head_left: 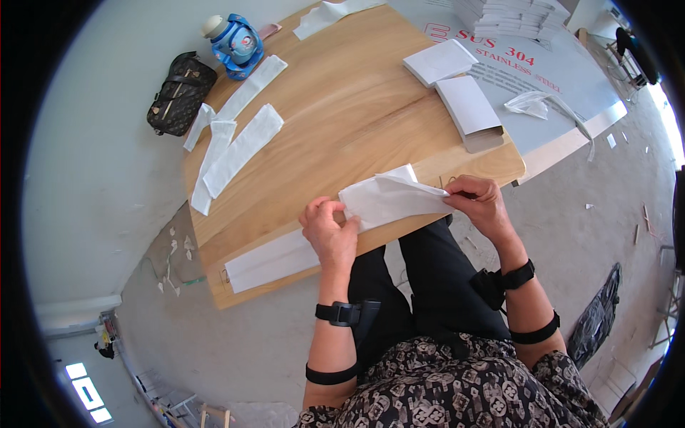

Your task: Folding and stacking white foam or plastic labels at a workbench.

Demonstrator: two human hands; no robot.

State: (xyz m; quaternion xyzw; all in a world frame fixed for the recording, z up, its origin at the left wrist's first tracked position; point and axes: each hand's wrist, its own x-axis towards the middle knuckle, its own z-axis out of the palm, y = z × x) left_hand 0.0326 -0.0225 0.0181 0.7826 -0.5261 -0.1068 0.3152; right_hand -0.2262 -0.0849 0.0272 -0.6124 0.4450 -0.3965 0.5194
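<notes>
A thin white sheet (392, 201), paper or cloth, lies partly folded at the front edge of the wooden table. My right hand (479, 203) pinches its right end and lifts that corner slightly. At the sheet's left edge, my left hand (331, 232) has its thumb and curled fingers closed on the material. Under the left hand a long white strip (275, 260) stretches along the front edge to the left. Another white piece (399, 173) peeks out behind the folded sheet.
Several folded white strips (242, 150) lie at the left of the table, near a dark patterned bag (183, 93) and a blue bottle (237, 46). White boxes (467, 107) sit at the right. Beyond them, a grey metal-look surface (571, 78) carries a stack of white packs (510, 16).
</notes>
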